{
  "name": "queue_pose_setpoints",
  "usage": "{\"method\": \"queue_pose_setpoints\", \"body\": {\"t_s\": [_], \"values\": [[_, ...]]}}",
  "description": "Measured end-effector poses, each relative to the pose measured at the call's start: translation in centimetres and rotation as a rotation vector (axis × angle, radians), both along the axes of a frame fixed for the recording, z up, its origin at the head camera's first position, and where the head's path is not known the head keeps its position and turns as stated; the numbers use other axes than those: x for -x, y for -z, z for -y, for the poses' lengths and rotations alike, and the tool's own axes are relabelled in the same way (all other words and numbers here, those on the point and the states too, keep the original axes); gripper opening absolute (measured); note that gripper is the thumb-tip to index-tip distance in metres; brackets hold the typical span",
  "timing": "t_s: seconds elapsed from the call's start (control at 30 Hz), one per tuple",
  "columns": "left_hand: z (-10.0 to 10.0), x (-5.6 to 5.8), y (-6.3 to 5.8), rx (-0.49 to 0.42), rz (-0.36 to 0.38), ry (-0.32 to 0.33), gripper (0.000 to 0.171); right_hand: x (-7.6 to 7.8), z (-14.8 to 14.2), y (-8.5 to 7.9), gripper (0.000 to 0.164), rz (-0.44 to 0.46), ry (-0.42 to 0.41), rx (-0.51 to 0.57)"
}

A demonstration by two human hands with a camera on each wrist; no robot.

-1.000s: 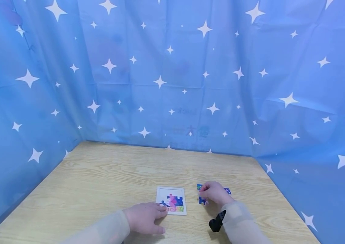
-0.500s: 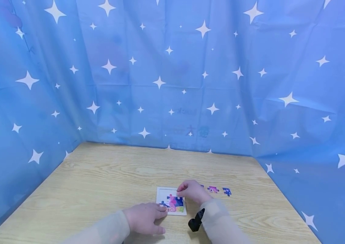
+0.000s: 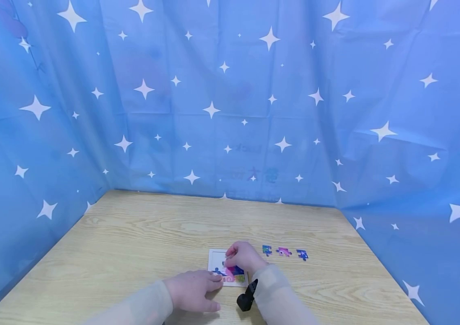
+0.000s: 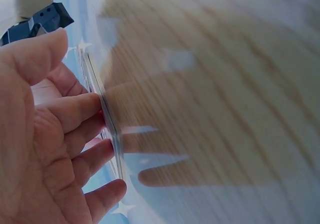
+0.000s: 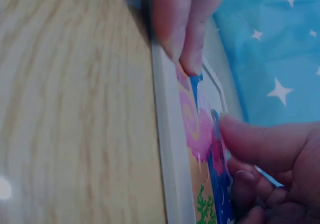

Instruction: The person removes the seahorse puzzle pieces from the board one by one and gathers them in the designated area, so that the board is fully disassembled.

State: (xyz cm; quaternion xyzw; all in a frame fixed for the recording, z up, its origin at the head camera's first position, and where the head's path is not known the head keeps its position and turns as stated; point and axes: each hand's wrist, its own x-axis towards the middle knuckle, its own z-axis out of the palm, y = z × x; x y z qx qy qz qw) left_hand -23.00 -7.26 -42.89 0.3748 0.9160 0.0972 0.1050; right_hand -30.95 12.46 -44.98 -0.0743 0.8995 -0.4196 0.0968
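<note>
A small white puzzle tray (image 3: 217, 256) lies on the table with several pieces of a pink seahorse picture fitted in its lower part. My left hand (image 3: 196, 291) lies flat at the tray's lower left corner, its fingertips resting on the rim. Over the tray's upper right side, my right hand (image 3: 246, 258) pinches a puzzle piece, mostly hidden by the fingers in the head view. The right wrist view shows the right thumb (image 5: 245, 139) against the blue edge of a puzzle piece (image 5: 215, 118), close above the laid pieces.
To the right of the tray lie three loose pieces in a row: a blue and green one (image 3: 267, 249), a pink one with an eye (image 3: 284, 252) and a dark blue one (image 3: 302, 254). A blue star-patterned curtain (image 3: 213, 149) surrounds the wooden table (image 3: 152, 234).
My right hand has taken a puzzle piece from the loose group and moved left over the tray, uncovering the three loose pieces. The left hand has stayed at the tray's corner.
</note>
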Motion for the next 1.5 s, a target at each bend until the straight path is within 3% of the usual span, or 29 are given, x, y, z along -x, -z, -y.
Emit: {"method": "queue_pose_setpoints", "body": {"t_s": [0.4,0.57,0.77,1.0,1.3,1.5], "values": [[-0.1,0.5,-0.2,-0.015,-0.073,0.032,0.058,-0.1,0.5,0.4,0.014,-0.016,0.014,-0.028],[-0.9,0.4,0.1,-0.019,-0.115,0.079,0.062,0.0,0.6,0.6,0.014,-0.012,0.015,-0.010],[-1.9,0.5,0.4,-0.012,-0.037,0.117,0.065,-0.1,0.6,0.8,0.014,0.006,0.013,0.017],[-2.4,0.8,0.5,-0.001,-0.027,0.122,0.064,-0.2,0.1,0.5,0.013,0.006,-0.017,0.027],[-2.7,0.8,0.6,-0.016,-0.006,0.089,0.063,0.1,-0.6,0.3,0.017,0.002,-0.093,0.038],[-2.9,0.9,0.5,-0.020,0.022,0.070,0.063,0.2,-0.8,0.1,0.019,0.011,-0.099,0.057]]}}
